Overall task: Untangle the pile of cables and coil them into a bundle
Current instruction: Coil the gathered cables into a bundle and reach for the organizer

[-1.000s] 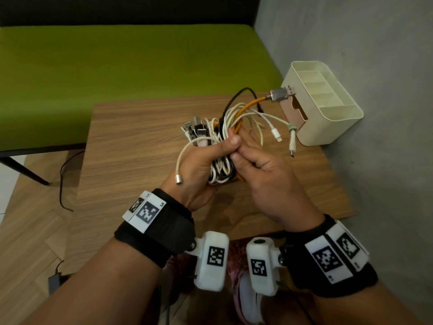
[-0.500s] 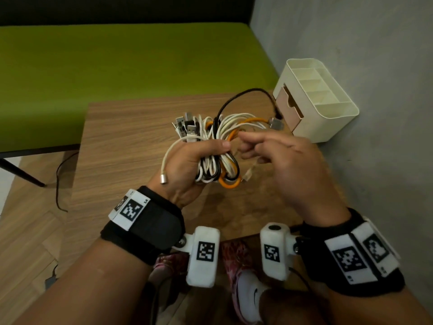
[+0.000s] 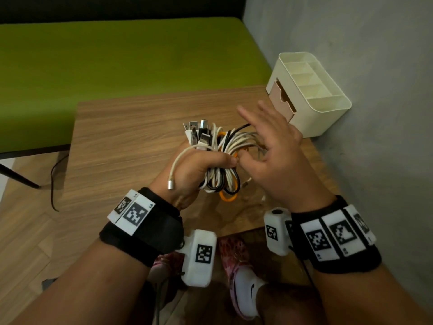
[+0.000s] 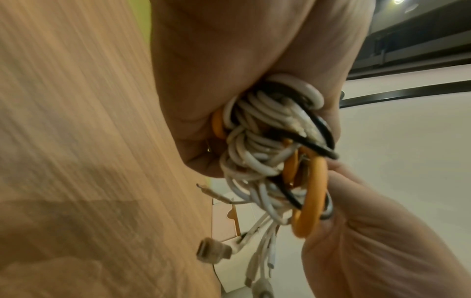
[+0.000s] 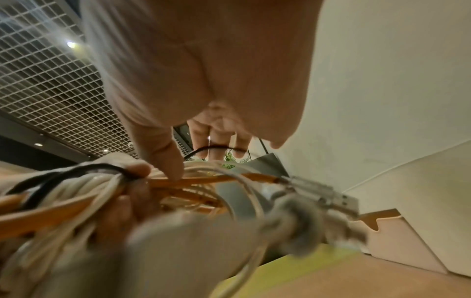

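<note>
The left hand is clenching the cable bundle above the desk, near the organizer, probably keeping the coils from springing apart. The right hand is spreading its fingers, released, thumb touching the orange cable, seemingly tucking loose ends in.

One cable bundle, two hands, one wooden table, one cream organizer, one green bench.

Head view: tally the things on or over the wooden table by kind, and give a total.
Hands: 2, left hand gripping, right hand spread
Cable bundle: 1
Desk organizer: 1
Total: 4
</note>
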Tool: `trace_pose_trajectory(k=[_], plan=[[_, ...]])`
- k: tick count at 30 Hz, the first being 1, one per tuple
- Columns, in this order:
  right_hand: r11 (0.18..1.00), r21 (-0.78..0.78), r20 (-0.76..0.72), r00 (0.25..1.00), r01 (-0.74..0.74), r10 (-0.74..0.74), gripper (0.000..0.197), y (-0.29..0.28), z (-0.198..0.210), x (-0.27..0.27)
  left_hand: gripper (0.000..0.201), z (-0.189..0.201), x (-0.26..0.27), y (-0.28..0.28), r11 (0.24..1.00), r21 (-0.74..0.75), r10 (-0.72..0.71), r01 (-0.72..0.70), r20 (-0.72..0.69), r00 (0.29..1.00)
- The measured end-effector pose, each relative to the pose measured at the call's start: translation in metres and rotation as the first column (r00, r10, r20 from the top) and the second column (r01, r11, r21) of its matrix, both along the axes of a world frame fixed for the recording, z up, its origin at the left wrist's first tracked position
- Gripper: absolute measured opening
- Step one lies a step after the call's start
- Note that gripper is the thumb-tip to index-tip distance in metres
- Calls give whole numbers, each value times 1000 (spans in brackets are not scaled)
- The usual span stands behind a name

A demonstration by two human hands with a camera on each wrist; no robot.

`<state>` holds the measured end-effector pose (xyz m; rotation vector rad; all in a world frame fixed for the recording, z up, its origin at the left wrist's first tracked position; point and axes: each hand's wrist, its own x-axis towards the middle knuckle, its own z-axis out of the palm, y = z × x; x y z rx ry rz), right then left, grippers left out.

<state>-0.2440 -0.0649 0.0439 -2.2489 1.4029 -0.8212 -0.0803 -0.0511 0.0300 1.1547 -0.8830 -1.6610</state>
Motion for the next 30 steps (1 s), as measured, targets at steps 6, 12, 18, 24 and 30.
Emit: trace_pose_trajectory(k=[6, 12, 18, 24, 30], plan=[[954, 298, 232, 971, -16, -56, 34, -9, -10, -11, 12, 12, 2, 3, 998, -61, 18, -22, -60, 998], [919, 394, 481, 857, -22, -185, 11, -7, -8, 1, 5, 12, 13, 1, 994, -56, 90, -93, -59, 994], [831, 550, 571, 765, -86, -299, 18, -6, -10, 8, 13, 5, 25, -5, 977, -39, 200, -209, -166, 966], [879, 477, 444, 856, 23, -264, 25, 6, -10, 28, 7, 2, 15, -1, 997, -31, 68, -75, -180, 981], [882, 471, 487, 823, 32, -290, 25, 12, -5, 32, 47, -8, 9, -1, 996, -41, 78, -81, -62, 995]])
